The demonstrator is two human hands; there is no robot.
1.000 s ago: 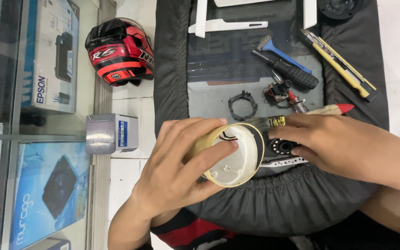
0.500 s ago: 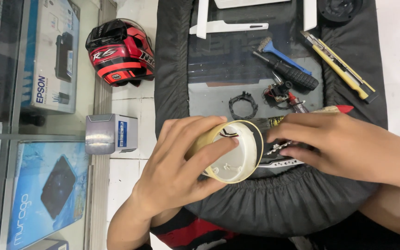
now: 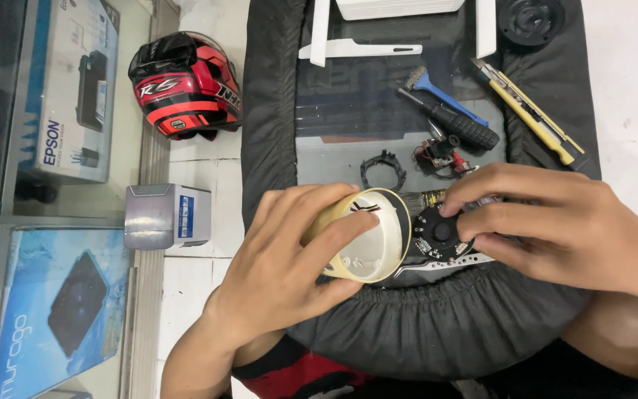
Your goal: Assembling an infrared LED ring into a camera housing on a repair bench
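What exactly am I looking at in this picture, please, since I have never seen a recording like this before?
There is no machine here. A camera worn on a person's head looks down at their two bare hands. The left hand grips a cream dome-shaped housing, open side showing. The right hand holds a round black circuit board against its rim. They work over a dark padded mat. On it lie a black-handled screwdriver, a yellow utility knife, a blue brush, a black plastic ring and white plastic parts. A red and black helmet sits on the floor to the left.
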